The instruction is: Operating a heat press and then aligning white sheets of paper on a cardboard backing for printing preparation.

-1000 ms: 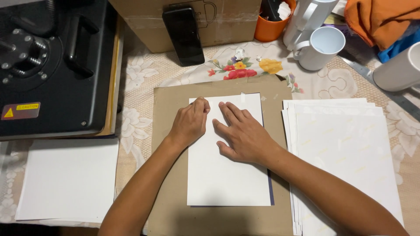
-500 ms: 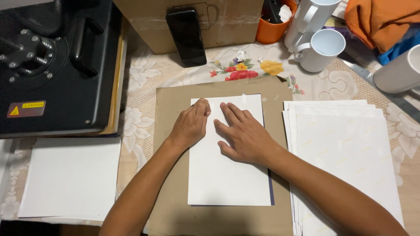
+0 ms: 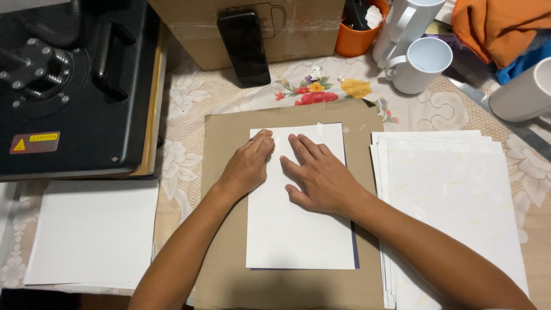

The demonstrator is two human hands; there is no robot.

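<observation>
The left hand (image 3: 248, 166) now sits slightly farther right on the white sheet (image 3: 298, 224), its fingertips closer to the right hand (image 3: 321, 175).

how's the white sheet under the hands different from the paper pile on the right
The white sheet lies alone on the brown cardboard; the paper pile is many fanned sheets lying on the tablecloth. Both hands, left hand and right hand, press the sheet; nothing touches the pile. The sheet looks plain white, the pile shows faint yellowish marks. Both are white, upright rectangles.

A brown cardboard box (image 3: 287, 34) sealed with clear tape stands beside the black press (image 3: 74, 86). A dark-screened phone (image 3: 244, 49) leans against it. The press's front-left corner bears a small yellow-and-red warning label (image 3: 34, 142).
</observation>
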